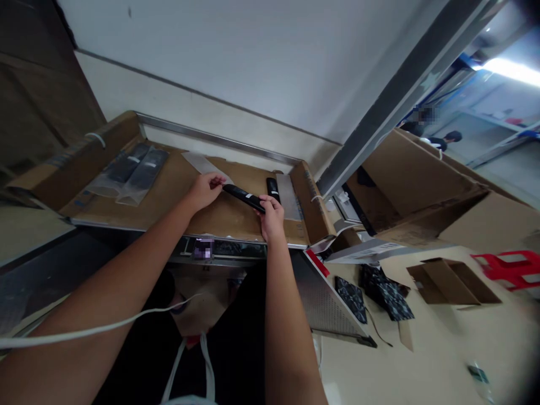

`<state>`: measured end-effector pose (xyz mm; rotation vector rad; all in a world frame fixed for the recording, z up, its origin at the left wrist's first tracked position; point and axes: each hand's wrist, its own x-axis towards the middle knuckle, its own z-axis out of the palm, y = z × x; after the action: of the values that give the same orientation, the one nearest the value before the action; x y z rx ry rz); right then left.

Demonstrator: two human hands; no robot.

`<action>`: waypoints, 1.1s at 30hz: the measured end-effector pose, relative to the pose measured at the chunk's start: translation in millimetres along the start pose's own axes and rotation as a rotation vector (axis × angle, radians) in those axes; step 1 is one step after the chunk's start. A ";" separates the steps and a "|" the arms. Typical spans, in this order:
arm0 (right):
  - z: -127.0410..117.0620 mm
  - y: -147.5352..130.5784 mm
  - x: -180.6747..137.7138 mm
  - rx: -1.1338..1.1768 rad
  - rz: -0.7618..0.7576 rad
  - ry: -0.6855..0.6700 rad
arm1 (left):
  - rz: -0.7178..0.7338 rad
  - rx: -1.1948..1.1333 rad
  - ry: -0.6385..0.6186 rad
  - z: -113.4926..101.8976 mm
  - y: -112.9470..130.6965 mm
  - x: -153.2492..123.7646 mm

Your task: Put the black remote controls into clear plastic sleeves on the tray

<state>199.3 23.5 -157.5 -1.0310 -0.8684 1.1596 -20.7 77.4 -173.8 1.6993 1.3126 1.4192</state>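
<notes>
My right hand [272, 216] grips the near end of a long black bar [244, 197] with a small white label; its exact kind I cannot make out. At the bar's other end, my left hand [207, 190] is closed on the end of a translucent plastic sleeve [202, 162], which stretches away to the upper left. The bar's tip touches or sits just inside the sleeve's mouth; I cannot tell which. Beside my right hand lies a second black bar [272, 189], next to a flat translucent sleeve [288, 196]. Bagged black bars [143, 170] rest at the left.
A cardboard-lined tray [177, 208] with raised side flaps forms the work surface. A white cable [97, 333] crosses my left forearm. At right are a large open carton [413, 185], a smaller box [455, 281], black patterned bags [386, 292] and a red stool [510, 269].
</notes>
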 end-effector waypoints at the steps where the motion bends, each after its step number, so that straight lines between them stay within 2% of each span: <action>1: 0.4 0.4 -0.6 -0.016 -0.005 0.003 | 0.001 0.005 0.000 0.3 -0.4 -0.1; 16: 1.0 4.1 -1.8 -0.233 -0.056 -0.143 | 0.078 0.198 0.005 -0.1 -1.0 -4.8; 25: 5.7 7.7 0.4 -0.283 -0.100 -0.200 | 0.084 0.169 -0.040 3.0 7.0 -5.1; 30: 6.4 9.4 -0.3 -0.291 -0.126 -0.237 | 0.091 0.294 0.053 3.9 5.9 -5.3; 33: 5.5 12.0 0.1 -0.323 -0.148 -0.259 | 0.120 0.391 0.055 5.9 4.2 -4.7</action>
<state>190.7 25.5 -167.2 -1.0676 -1.3484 1.0622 -13.6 72.5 -173.7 2.0303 1.6257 1.3458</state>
